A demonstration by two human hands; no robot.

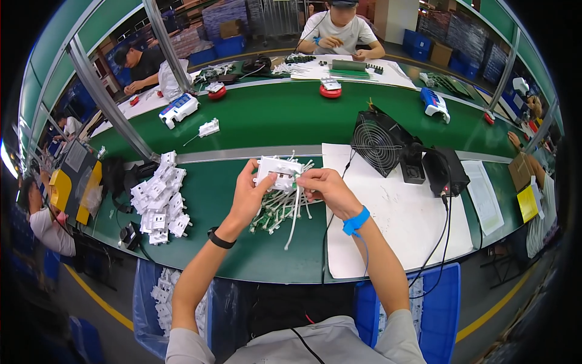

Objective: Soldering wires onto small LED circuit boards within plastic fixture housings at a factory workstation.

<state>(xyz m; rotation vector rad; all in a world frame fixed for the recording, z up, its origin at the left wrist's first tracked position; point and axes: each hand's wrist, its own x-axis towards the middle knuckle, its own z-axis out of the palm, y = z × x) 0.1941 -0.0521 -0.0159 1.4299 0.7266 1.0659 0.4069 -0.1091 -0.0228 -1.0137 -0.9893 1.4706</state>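
Both hands' fingers [260, 182] pinch the white plastic module [277, 171].

Both hands [251, 194] [324, 185] hold white plastic part [277, 171].

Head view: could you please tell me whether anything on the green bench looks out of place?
Nothing stands out. Both hands, left hand and right hand, hold a white plastic socket module above loose white wire leads.
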